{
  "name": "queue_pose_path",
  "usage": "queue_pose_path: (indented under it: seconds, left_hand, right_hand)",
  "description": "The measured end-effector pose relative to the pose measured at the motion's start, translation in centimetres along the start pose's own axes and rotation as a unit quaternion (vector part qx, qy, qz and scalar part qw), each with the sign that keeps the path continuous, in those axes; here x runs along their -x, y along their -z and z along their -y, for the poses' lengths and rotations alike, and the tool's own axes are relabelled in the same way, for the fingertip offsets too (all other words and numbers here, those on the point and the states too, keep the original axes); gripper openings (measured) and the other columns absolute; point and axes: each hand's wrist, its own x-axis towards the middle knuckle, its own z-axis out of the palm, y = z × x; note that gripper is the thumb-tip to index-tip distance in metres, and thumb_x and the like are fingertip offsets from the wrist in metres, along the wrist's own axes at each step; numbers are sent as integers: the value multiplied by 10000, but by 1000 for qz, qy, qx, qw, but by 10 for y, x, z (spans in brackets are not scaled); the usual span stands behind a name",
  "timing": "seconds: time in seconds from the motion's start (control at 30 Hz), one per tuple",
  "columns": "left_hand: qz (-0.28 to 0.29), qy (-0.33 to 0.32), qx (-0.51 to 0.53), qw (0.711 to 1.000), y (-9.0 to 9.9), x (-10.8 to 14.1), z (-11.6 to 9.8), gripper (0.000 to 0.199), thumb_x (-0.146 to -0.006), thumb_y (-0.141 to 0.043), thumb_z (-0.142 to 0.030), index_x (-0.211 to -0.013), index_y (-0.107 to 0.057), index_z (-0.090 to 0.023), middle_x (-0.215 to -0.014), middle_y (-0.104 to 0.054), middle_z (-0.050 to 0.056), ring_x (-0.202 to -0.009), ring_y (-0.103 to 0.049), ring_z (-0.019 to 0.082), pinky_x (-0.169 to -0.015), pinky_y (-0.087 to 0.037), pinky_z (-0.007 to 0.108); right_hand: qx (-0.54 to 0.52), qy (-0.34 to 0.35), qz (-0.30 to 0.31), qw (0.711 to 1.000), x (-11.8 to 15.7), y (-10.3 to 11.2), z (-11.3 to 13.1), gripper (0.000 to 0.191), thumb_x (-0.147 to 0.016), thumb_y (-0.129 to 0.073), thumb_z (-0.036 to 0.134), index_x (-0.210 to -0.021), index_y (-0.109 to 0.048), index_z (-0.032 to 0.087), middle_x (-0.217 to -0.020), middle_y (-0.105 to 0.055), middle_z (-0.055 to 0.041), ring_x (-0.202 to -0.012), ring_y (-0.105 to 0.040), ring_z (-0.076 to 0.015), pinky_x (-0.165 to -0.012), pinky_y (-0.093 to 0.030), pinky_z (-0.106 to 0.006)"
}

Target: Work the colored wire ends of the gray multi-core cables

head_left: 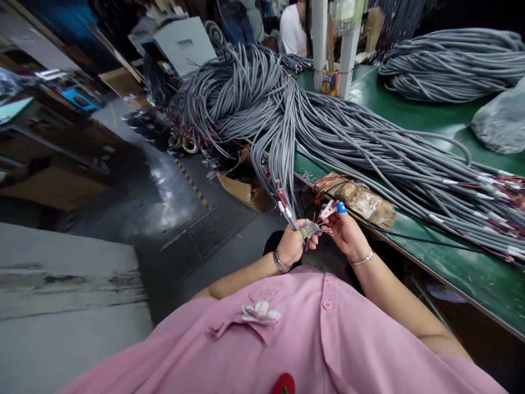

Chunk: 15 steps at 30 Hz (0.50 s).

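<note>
Facing the long green worktop (410, 116), a person in a pink shirt (303, 328) has both hands just off its near edge. The left hand (292, 246) has its grip clamped around a gray cable (292, 220) in front of the worktop. Thin wires (316, 221) show between the two hands. A blue cap (342, 207) sits on a fingertip of the right hand (348, 235); I cannot tell if that grip is apart or pinching the wires. On the worktop's near edge lies a lumpy brown block (367, 202). Below that edge, toward the left, is a cardboard box (241, 191). Many gray cables (369, 134) lie along the worktop, with a looped heap (240, 82) at its left end. A fat roll (455, 65) and a see-through bag (502, 123) rest on the worktop's far right part. Past the worktop is another person (292, 30) in white.
</note>
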Motion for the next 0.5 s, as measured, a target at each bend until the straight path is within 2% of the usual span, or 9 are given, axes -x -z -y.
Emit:
queue_pose_path:
  seconds: [0.1, 0.2, 0.27, 0.37, 0.5]
  left_hand:
    - [-4, -2, -8, 1000, 5, 6, 1, 340, -671, -717, -446, -663, -576, -137, -508, -598, 8, -379, -503, 88, -386, -384, 201]
    - [5, -4, -26, 1000, 11, 12, 6, 342, -685, -719, -444, -660, -586, -130, -521, -603, 14, -393, -518, 93, -400, -404, 205]
    - [18, -10, -37, 999, 15, 14, 9, 328, -703, -710, -433, -673, -596, -127, -534, -607, 16, -409, -530, 96, -415, -416, 207]
    - [40, -17, -64, 997, 18, 16, 12, 328, -723, -695, -440, -693, -607, -125, -554, -614, 21, -429, -538, 95, -436, -428, 208]
    - [90, 0, -134, 987, 17, 15, 12, 340, -723, -696, -438, -662, -611, -114, -576, -633, 47, -456, -566, 110, -466, -455, 221]
  right_hand:
    - [37, -72, 37, 996, 4, 7, 2, 524, -740, -591, 680, -846, -664, 172, -854, -695, -78, -638, -614, -134, -558, -526, -255]
    - [121, -112, 87, 982, 9, 12, 5, 477, -723, -663, 612, -846, -669, 151, -819, -694, -85, -647, -620, -144, -576, -518, -265]
    - [171, -99, 114, 974, 12, 12, 6, 373, -717, -727, 501, -828, -672, 149, -751, -682, -52, -623, -604, -128, -582, -497, -249]
    - [229, -43, 116, 966, 15, 7, 6, 259, -695, -771, 378, -766, -673, 149, -654, -646, 1, -566, -553, -92, -564, -452, -216]
    - [284, 21, 124, 951, 20, -3, 2, 232, -709, -753, 371, -724, -667, 155, -641, -648, 5, -553, -548, -100, -568, -447, -234]
